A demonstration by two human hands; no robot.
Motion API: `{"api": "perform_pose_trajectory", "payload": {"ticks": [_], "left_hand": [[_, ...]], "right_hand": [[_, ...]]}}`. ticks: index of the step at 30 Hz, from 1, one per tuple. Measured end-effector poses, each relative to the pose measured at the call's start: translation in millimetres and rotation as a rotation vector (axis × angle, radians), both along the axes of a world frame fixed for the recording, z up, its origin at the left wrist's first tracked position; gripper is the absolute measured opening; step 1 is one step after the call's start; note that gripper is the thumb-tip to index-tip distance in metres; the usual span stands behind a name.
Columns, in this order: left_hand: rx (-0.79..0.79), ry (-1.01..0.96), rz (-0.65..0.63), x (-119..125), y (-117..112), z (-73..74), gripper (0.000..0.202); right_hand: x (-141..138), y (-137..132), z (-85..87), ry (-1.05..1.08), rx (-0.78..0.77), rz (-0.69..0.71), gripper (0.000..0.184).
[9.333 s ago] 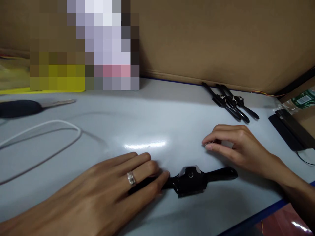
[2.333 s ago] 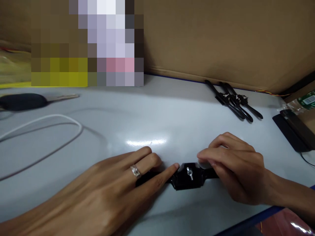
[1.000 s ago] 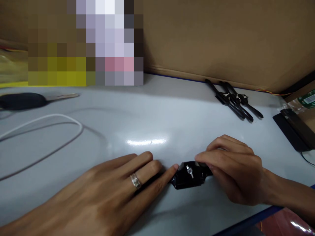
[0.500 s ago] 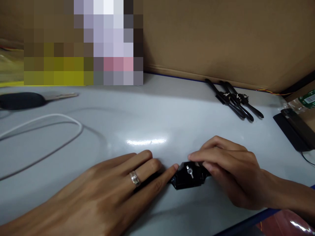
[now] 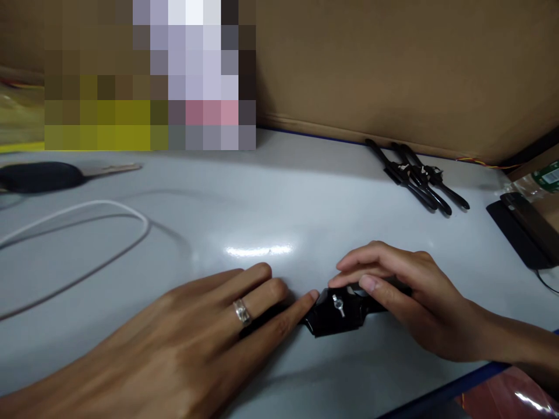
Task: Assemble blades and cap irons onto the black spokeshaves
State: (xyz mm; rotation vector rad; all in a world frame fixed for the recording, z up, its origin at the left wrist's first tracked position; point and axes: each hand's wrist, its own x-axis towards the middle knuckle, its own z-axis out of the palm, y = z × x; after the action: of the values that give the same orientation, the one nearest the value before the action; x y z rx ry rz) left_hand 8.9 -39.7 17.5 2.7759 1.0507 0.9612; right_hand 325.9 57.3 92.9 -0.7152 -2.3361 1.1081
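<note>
A black spokeshave (image 5: 334,320) with a small silver wing-shaped screw on its middle lies on the table before me. My left hand (image 5: 236,326), wearing a ring, covers its left handle, with the index fingertip pressing on the body's left edge. My right hand (image 5: 406,302) hovers around the right handle, thumb and fingers apart. Its fingertips are by the back edge of the body; whether they touch it I cannot tell. Part of the right handle shows beneath that palm.
More black spokeshaves (image 5: 419,174) lie together at the back right. A black phone-like device (image 5: 530,224) is at the right edge, near a plastic bottle (image 5: 545,177). On the left are a dark-handled tool (image 5: 43,177) and a white cable (image 5: 105,203). Cardboard (image 5: 393,70) stands behind.
My right hand has loosened and spread: its thumb has lifted off the right handle and the fingers have opened. The left hand and the spokeshave have barely moved.
</note>
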Motion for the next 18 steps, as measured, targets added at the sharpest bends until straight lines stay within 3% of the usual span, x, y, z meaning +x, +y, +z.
{"api": "perform_pose_trajectory", "payload": {"ticks": [6,18], "left_hand": [[0.01,-0.001,0.036,0.8,-0.3,2.0,0.064],[0.001,0.013,0.039,-0.5,-1.8,1.1,0.065]], "right_hand": [[2.8,-2.9,-10.5,0.095,0.446,-0.076,0.024],[1.5,-4.3,-4.8,0.019,0.509,-0.03,0.026]]}}
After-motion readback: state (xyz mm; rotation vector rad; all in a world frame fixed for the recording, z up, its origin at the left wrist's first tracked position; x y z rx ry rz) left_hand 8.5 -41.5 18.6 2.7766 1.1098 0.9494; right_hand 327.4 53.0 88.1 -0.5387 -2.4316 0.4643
